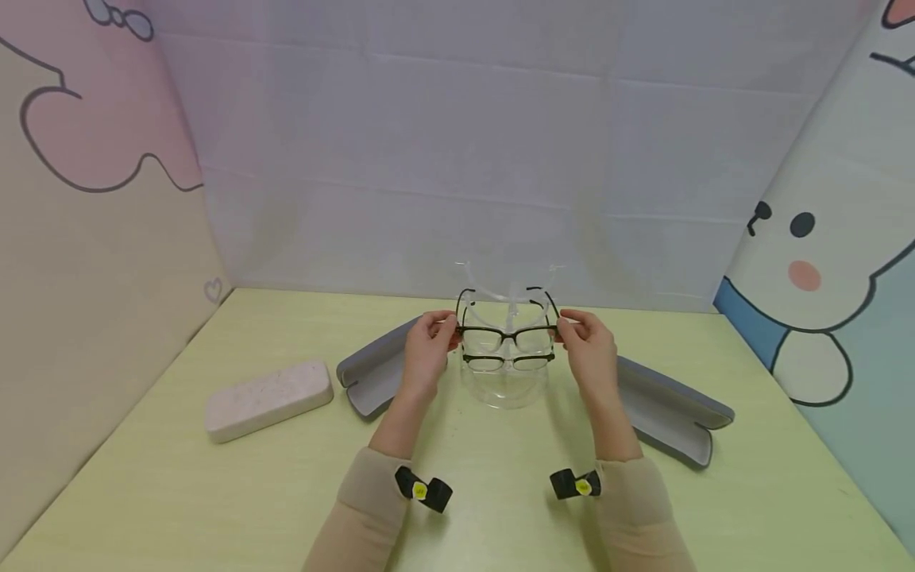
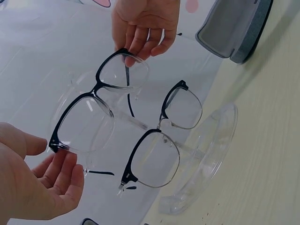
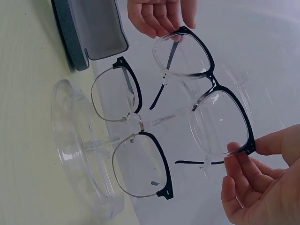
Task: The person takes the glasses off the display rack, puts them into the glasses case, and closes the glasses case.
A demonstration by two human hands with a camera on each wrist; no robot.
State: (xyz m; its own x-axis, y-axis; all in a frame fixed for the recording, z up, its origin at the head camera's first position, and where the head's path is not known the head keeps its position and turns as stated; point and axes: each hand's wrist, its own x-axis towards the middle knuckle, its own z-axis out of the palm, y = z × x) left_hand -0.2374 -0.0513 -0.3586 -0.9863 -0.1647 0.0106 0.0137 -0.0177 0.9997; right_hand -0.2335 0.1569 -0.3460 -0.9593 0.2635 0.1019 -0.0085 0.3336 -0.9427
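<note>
A pair of black-and-clear eyeglasses point(image 1: 508, 335) is held at both front corners, in front of a transparent display stand point(image 1: 504, 397). My left hand point(image 1: 426, 353) pinches the left corner between thumb and fingers; in the left wrist view, the thumb point(image 2: 33, 144) lies against the frame end. On the other side, my right hand point(image 1: 592, 353) pinches the right corner, its fingers point(image 3: 241, 176) bent beneath the hinge. Below them, a second pair of eyeglasses point(image 1: 509, 361), with black brows and thin metal lower rims, sits on the stand. The upper pair's temples point backward, unfolded.
An opened grey glasses case point(image 1: 373, 367) lies by my left forearm, partly hidden behind it. Another opened grey case point(image 1: 668, 409) is beside my right forearm. Farther left rests a closed pale speckled case point(image 1: 270, 400). A white cloth wall point(image 1: 443, 143) rises behind the table.
</note>
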